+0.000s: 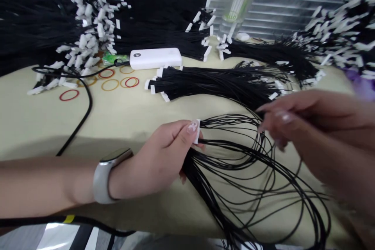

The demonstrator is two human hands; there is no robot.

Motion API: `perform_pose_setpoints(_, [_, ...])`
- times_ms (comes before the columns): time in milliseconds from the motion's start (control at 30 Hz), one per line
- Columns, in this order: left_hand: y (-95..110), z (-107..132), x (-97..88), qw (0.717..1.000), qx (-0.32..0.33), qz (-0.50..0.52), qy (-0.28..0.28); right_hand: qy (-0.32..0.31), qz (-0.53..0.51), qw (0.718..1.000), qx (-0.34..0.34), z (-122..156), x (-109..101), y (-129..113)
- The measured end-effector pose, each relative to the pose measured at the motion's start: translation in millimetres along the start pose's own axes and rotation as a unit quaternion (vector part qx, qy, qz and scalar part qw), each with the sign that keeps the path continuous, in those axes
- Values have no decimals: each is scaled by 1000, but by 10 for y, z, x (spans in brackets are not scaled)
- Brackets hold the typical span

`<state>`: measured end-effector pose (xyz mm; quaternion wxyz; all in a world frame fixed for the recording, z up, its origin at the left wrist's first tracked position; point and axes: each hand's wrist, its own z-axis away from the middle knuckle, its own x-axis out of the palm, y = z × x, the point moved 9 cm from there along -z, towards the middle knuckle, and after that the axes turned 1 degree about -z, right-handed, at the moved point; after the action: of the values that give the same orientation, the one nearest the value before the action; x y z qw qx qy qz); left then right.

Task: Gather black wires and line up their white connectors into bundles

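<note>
My left hand (164, 156), with a grey-banded watch on the wrist, is closed around a bundle of thin black wires (234, 152). A white connector (197, 131) shows under its thumb, and wires fan out to the right and down over the table's front edge. To the right, my right hand (299, 121) is pinched, slightly blurred, at the far side of the looped wires. A short dark piece, likely a wire, shows at its fingertips. Behind both hands lies a bundle of black cables (211, 84) with white connectors at its ends.
A white power bank (156, 58) with a black cord (88, 105) lies at the back. Red and yellow rubber bands (110, 84) are scattered beside it. More cable heaps (90, 15) and a clear bottle (240, 4) stand along the blinds. The cream table (123, 121) has a near edge.
</note>
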<state>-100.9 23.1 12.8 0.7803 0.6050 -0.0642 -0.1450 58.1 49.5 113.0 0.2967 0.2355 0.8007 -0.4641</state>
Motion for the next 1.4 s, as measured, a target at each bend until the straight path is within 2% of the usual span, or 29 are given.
perform_pose_setpoints(100, [2, -9, -7, 1000, 4, 8, 2, -88, 68, 993, -34, 77, 286, -168])
perform_pose_setpoints(200, [16, -23, -20, 1000, 12, 7, 8, -98, 78, 989, -78, 118, 384, -223])
perform_pose_setpoints(333, [10, -29, -16, 1000, 14, 23, 10, -63, 86, 990, -90, 158, 356, -249])
perform_pose_setpoints(600, [-109, -19, -51, 998, -13, 60, 30, -60, 97, 983, -142, 165, 240, -332])
perform_pose_setpoints(867, [-48, -25, -16, 998, -12, 63, 19, -43, 118, 976, -177, 201, 227, -345])
perform_pose_setpoints(1100, [-52, -21, -45, 998, -7, 57, 26, -64, 101, 973, -200, 232, 260, -407])
perform_pose_setpoints(1233, [-63, -22, -49, 999, -18, 41, 28, -41, 158, 966, -199, 232, 238, -422])
perform_pose_setpoints(1300, [-57, -25, -48, 999, -19, 41, 26, -47, 185, 954, -231, 235, 258, -435])
perform_pose_setpoints(1400, [-30, -25, -31, 1000, -13, 20, 12, -55, 215, 912, -346, 313, 299, -518])
